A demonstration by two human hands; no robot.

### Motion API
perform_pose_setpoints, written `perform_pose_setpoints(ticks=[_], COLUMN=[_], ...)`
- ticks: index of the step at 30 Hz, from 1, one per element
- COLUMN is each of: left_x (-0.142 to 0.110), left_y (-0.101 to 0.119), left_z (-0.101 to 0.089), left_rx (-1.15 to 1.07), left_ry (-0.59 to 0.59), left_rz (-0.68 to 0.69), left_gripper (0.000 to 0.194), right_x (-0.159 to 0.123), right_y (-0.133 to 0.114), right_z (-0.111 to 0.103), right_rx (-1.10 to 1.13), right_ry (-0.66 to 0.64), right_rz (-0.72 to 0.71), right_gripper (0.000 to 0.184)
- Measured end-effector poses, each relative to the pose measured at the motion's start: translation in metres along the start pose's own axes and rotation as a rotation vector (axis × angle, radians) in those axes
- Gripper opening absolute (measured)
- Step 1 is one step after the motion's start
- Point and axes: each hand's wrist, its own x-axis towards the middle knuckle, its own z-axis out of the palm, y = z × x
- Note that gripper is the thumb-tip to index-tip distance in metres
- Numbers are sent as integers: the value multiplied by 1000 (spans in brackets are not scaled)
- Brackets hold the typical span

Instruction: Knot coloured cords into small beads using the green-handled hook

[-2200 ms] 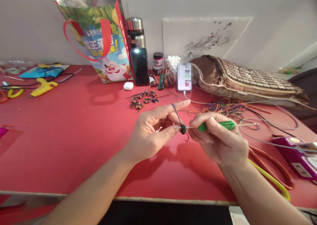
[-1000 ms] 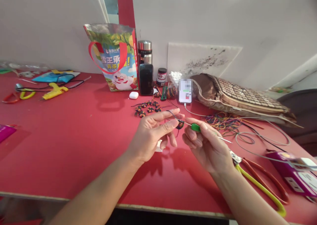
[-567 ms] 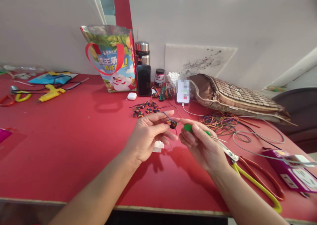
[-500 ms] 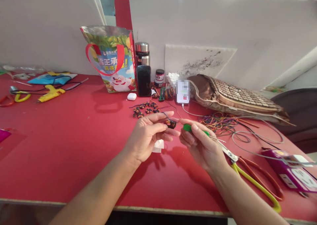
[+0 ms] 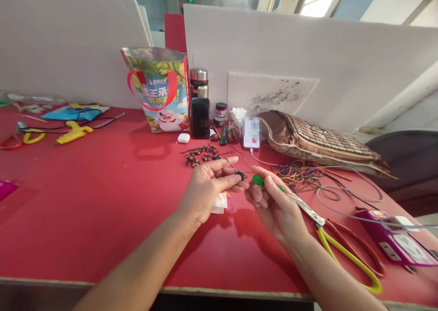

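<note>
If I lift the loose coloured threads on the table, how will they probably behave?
The threads would likely hang floppy, as they lie in loose curves. They are probably light, being thin strands. They may tangle, because they cross one another in a heap.

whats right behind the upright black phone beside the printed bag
Behind the black phone stands a silver metal flask; its upper part shows, but its lower body and base are covered.

A small dark knotted piece (image 5: 241, 176) was pinched, its blue cord (image 5: 232, 165) slanting up; just right of the piece, a slim green-handled tool (image 5: 258, 181) sloped toward it.
</note>
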Motion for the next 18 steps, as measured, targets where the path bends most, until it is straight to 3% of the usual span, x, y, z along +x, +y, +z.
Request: perform_pose_setpoints(ticks=[6, 10, 15, 18], left_x=[-2, 1, 3, 4], left_y=[-2, -1, -2, -3], left_z=[3, -2, -5, -6], left_rx=[-47, -70, -26, 4], left_ry=[-39, -19, -20, -16], left_rz=[94, 176, 216, 170], left_gripper=[29, 36, 35, 36], right_x=[4, 17, 31, 30], right_y=[-14, -19, -12, -10], right_z=[19, 27, 17, 7], right_rx=[11, -70, -133, -135], right_ry=[-16, -74, -136, -153], right_rz=[13, 7, -77, -44], right_gripper=[24, 25, 29, 28])
